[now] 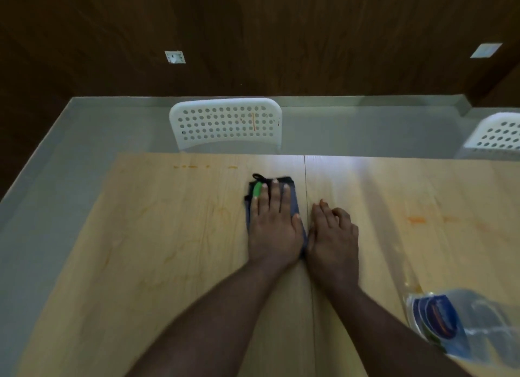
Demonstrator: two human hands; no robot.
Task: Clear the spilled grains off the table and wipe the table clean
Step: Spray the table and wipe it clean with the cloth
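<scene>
My left hand (273,230) lies flat, fingers spread, pressing on a folded dark blue-grey cloth (294,198) with a green tag and a black loop. The cloth sits near the middle of the light wooden table (168,236), just left of the seam between the two tabletops. My right hand (332,236) rests on the table right beside the cloth, fingers loosely curled, its inner edge against the cloth's right side. It holds nothing. No loose grains show on the wood. Faint orange stains (416,220) mark the right tabletop, and small orange dashes (205,167) lie near the far edge.
A clear plastic bag with a blue label (450,326) lies at the table's near right. A white perforated chair (225,123) stands behind the far edge, and another chair (498,137) is at the far right. Grey floor and a dark wood wall lie beyond.
</scene>
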